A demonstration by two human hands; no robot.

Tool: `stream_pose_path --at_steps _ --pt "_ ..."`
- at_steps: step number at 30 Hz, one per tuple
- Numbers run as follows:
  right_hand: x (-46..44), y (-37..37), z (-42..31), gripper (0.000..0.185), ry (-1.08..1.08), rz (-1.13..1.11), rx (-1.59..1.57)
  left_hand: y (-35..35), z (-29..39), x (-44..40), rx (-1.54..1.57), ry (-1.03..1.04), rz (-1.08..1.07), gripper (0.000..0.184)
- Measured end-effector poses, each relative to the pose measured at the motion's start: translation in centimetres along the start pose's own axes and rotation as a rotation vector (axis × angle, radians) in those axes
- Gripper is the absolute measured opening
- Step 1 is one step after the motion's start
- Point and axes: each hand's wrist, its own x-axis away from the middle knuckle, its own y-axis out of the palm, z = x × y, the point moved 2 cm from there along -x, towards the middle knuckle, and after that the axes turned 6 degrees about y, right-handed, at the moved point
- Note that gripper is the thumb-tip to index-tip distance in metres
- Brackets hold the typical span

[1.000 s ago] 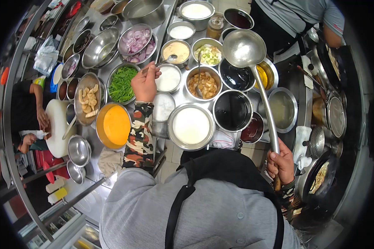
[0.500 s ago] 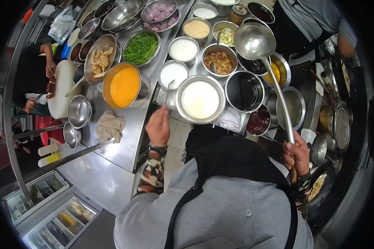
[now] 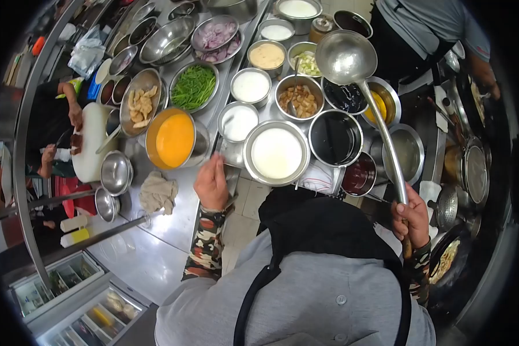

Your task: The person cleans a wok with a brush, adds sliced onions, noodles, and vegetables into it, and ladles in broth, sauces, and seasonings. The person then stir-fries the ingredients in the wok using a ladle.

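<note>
Left hand [image 3: 213,180] was pulled back to the worktop's [image 3: 231,153] near left corner, so white stuff [image 3: 243,122] was closest; that grip couldn't be told. The ladle [image 3: 347,57] was held by the right hand [image 3: 412,216] along the right edge.

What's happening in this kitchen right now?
Someone in a grey shirt has the right hand closed around the handle of a long ladle, its bowl at the far end. The left hand is close to a steel container with white contents; whether it holds anything is unclear. Off to the left, a co-worker's hands are at a white board.
</note>
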Motion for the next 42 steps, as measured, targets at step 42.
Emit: stream_pose_path --at_steps 42 --pt "-2.4 4.7 -0.3 0.066 -0.029 0.144 -0.139 16.1 -1.0 -21.0 0.344 -0.019 -0.367 0.025"
